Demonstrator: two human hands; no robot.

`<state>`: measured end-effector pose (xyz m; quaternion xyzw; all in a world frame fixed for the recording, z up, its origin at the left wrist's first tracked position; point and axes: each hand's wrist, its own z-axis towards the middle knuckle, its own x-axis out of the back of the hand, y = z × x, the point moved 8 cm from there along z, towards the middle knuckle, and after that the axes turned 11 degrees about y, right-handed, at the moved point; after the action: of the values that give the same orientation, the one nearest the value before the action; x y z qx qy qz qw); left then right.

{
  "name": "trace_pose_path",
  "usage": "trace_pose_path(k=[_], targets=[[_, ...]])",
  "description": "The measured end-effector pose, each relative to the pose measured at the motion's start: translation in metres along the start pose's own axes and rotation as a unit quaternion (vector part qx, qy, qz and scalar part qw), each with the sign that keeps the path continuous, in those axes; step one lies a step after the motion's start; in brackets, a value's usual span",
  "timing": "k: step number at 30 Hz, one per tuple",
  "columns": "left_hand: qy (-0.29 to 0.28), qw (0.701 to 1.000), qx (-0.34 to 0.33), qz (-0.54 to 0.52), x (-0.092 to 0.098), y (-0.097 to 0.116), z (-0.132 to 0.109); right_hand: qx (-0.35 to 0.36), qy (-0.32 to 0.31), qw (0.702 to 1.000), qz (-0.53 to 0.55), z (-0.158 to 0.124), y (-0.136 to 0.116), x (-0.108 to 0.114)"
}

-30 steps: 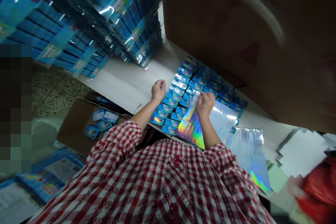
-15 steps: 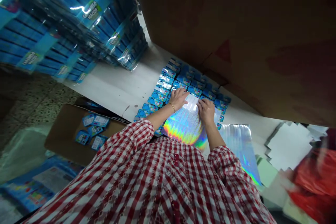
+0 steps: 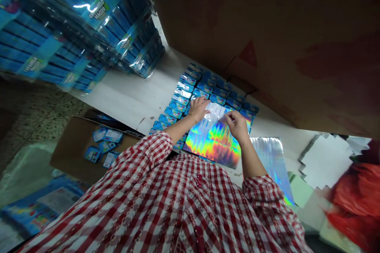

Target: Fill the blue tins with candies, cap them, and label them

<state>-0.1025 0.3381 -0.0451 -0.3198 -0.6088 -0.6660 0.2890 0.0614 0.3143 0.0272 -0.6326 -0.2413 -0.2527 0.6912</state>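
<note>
A shiny rainbow-reflecting sheet (image 3: 215,142) lies over rows of small blue packs (image 3: 178,105) on the white table. Pale strips show along its upper part. My left hand (image 3: 198,108), with a thin bracelet at the wrist, rests flat at the sheet's upper left corner, fingers stretched out. Over the right part of the sheet, my right hand (image 3: 236,124) has thumb and fingertips pinched together. Whatever is between those fingertips is too small to make out.
A second shiny sheet (image 3: 268,154) lies to the right, near white jagged-edged paper (image 3: 323,162) and a red plastic bag (image 3: 359,197). A large cardboard box (image 3: 267,47) stands behind. Wrapped blue bundles (image 3: 118,27) are stacked at left, above an open carton (image 3: 74,154) holding several packs.
My right hand has gone from lying on the sheet to a pinch, slightly raised. My left hand stays at the sheet's corner. The rainbow glare has spread across the sheet.
</note>
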Motion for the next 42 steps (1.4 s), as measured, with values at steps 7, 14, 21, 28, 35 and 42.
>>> trace_pose_path(k=[7, 14, 21, 28, 35, 42], targets=[[0.084, 0.916, 0.161, -0.358, 0.037, -0.020, -0.022, -0.196, 0.031, 0.956, 0.215, -0.004, -0.029, -0.014], [0.105, 0.750, 0.362, -0.544, 0.063, -0.073, -0.072, -0.345, -0.003, 0.862, 0.372, -0.032, -0.038, -0.103], [0.073, 0.667, 0.455, -0.585, 0.069, -0.108, -0.097, -0.341, -0.035, 0.843, 0.414, -0.044, -0.064, -0.146], [0.160, 0.751, 0.422, -0.482, 0.083, -0.146, -0.089, -0.325, 0.046, 0.893, 0.309, -0.040, -0.046, -0.178], [0.236, 0.876, 0.348, -0.237, 0.091, -0.184, -0.067, -0.144, 0.128, 0.981, 0.014, -0.016, -0.057, -0.185], [0.139, 0.895, 0.376, -0.197, 0.067, -0.193, -0.059, -0.070, 0.084, 0.977, -0.184, -0.009, -0.067, -0.189]])
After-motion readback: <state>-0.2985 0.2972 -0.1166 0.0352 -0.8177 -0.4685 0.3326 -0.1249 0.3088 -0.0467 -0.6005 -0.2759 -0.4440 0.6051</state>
